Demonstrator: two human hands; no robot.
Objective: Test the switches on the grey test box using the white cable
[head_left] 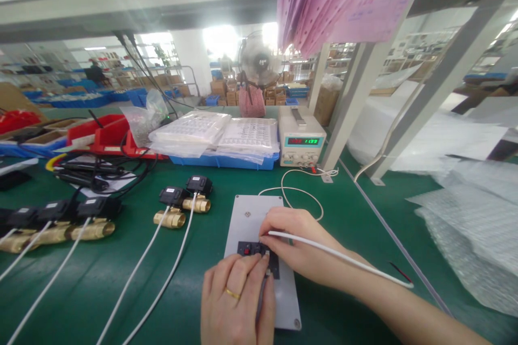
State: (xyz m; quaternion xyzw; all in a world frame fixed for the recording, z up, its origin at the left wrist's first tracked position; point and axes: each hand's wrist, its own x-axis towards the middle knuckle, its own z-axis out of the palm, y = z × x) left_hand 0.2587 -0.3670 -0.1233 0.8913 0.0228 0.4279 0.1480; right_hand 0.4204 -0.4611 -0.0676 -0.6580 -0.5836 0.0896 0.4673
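Right hand [297,245] is pinching the white cable [343,257] end | cable is running rightward — back along the forearm | left hand [238,299] is pressing fingertips, holding nothing, on terminal block [259,252] just left | grey plate [246,218] is lying beneath both.

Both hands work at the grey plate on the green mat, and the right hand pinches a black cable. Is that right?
Not quite. The head view shows the right hand pinching a white cable, not a black one. Both it and the left hand are at the grey plate on the green mat.
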